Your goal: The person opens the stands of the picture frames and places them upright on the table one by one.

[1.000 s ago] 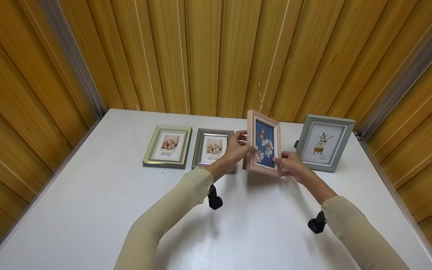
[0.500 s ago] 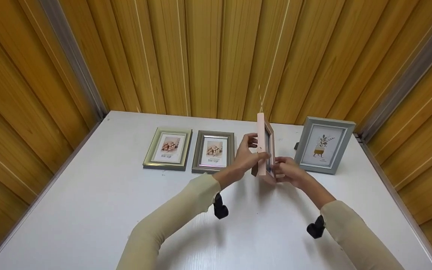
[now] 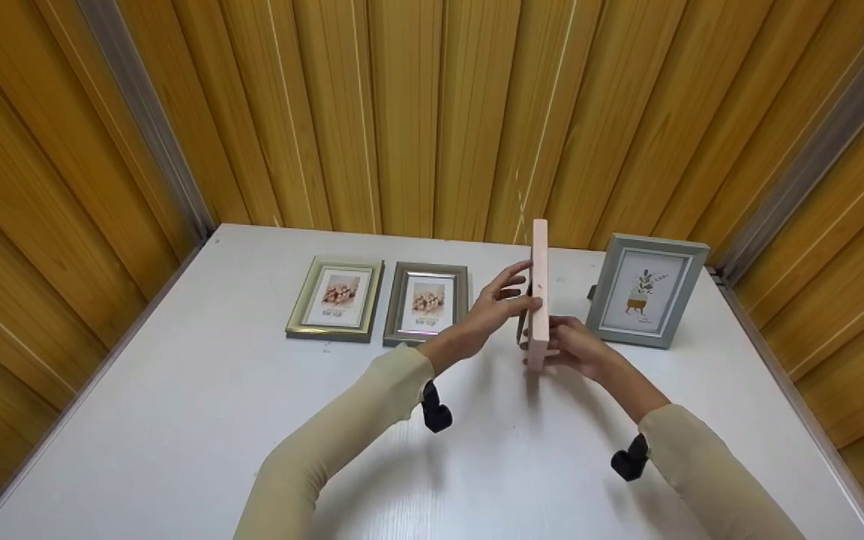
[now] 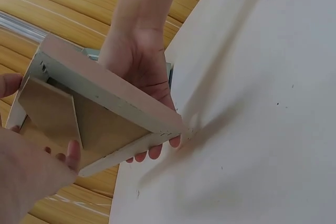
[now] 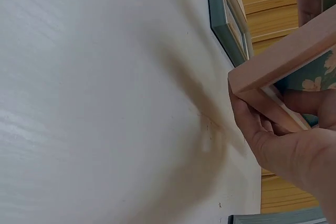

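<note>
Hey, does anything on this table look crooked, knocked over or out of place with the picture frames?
Only the pink frame is out of line: both hands hold it edge-on above the white table. The gold frame and silver frame lie flat; the grey frame stands upright. No damage shows.

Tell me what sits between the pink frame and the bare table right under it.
Nothing visible. The pink frame is held edge-on just above the table, the right hand gripping its lower corner, the left hand at its back. The grey frame and the flat frames stand aside.

Pink frame (image 3: 539, 292), blue floral picture (image 5: 315, 80)
</note>
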